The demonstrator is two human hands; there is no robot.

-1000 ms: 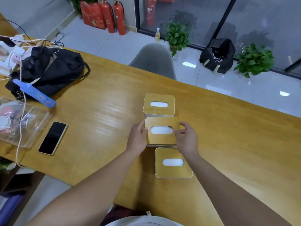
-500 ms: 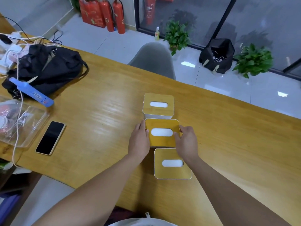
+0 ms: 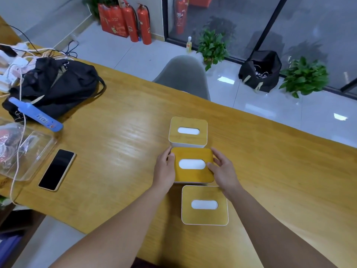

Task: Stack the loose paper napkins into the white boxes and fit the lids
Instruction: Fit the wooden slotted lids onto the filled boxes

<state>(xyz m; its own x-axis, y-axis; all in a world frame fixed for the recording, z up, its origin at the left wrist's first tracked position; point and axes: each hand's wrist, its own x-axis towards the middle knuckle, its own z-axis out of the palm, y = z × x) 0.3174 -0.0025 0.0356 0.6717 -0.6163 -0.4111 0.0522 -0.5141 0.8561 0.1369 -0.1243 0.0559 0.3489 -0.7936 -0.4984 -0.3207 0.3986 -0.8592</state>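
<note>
Three white boxes with wooden slotted lids stand in a column on the wooden table [image 3: 116, 151]. The far box [image 3: 188, 141] and the near box [image 3: 204, 216] are covered, and white napkin shows in their slots. Between them is the middle lid [image 3: 193, 176], a darker yellow, with only a thin white strip of its box visible along the near edge. My left hand [image 3: 164, 171] grips the lid's left edge with the thumb on top. My right hand [image 3: 223, 171] pinches its right edge. White napkin [image 3: 192, 164] fills its oval slot.
A phone [image 3: 57, 169] lies face up to the left, beside a clear plastic container [image 3: 29, 151] with cables. A black bag [image 3: 58, 84] and a blue tool [image 3: 34, 115] sit at the far left. A grey chair [image 3: 183, 74] stands behind the table.
Both hands have brought the middle lid down and slightly toward me over its box. Less of the white box side shows under it now.
</note>
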